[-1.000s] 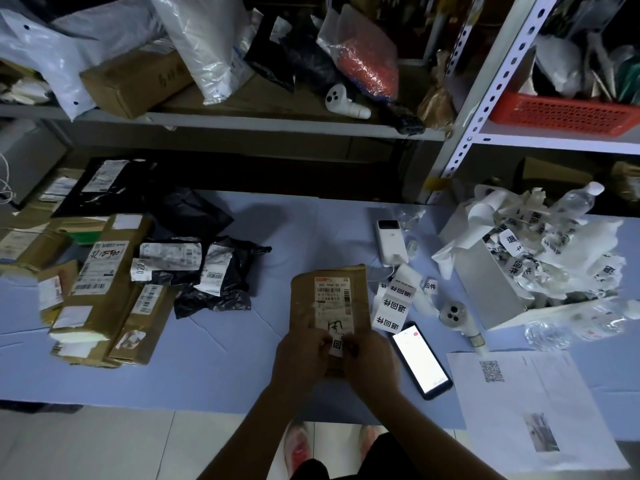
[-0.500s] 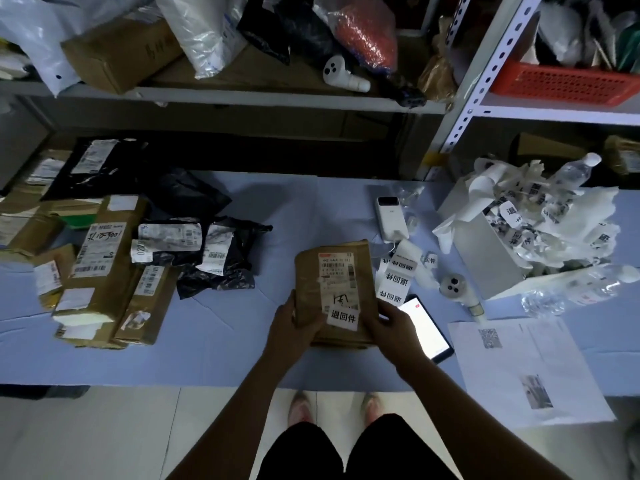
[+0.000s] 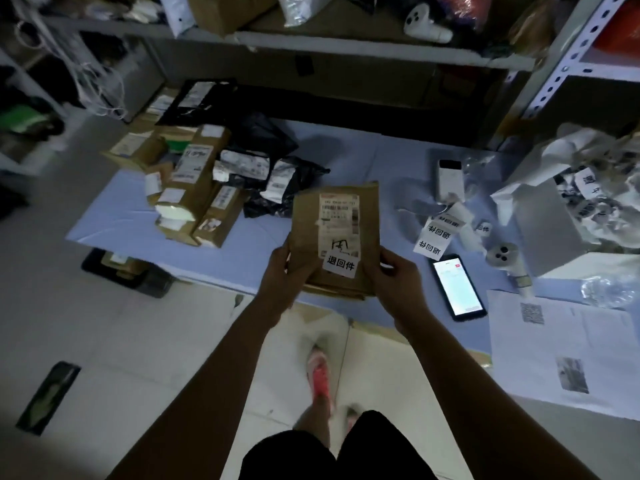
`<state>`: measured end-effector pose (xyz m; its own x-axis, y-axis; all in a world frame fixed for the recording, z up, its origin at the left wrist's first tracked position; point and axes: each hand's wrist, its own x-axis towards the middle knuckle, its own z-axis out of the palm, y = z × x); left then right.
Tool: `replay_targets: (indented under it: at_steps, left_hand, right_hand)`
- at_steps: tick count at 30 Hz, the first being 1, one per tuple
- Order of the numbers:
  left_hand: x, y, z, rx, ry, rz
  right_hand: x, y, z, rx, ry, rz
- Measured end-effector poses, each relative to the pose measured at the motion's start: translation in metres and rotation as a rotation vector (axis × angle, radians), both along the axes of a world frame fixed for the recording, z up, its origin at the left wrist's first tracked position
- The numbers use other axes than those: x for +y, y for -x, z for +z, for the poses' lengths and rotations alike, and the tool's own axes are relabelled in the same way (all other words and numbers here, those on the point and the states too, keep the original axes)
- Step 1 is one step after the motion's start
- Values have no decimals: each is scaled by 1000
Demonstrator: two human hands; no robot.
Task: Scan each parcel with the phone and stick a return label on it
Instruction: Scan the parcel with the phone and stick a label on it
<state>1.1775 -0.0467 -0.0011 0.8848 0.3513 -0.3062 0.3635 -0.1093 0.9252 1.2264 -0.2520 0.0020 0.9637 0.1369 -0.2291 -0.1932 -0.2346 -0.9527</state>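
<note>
left hand (image 3: 282,271) and right hand (image 3: 394,277) gripping the brown parcel (image 3: 334,233) by its sides, return label (image 3: 341,266) stuck on (crooked), phone (image 3: 458,286) lit on table (image 3: 131,216)

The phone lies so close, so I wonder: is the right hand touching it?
Apart. The head view shows blue table between the right hand and the phone; the hand holds the parcel.

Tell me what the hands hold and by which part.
Both hold the labelled brown parcel: the left hand grips its lower left edge, the right hand its lower right edge. The phone lies unheld on the table.
</note>
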Motion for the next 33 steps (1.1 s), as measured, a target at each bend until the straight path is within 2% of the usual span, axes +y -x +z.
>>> replay_targets:
  at_steps: [8,16,20,26,33]
  left_hand:
    - [92,89,54,-132,10,289]
    - [259,186,48,-215,8,468]
    - [360,231,35,-164,4,547]
    - [505,283,11,-113,10,513]
    - [672,267,-40,40,-1,561]
  right_hand:
    - [117,43,47,-101,4,278]
    - [301,111,47,-89,-32,411]
    - [414,150,35,-56,19,426]
    - [560,193,11,11,42,489]
    - [720,175,-34,59,6,579]
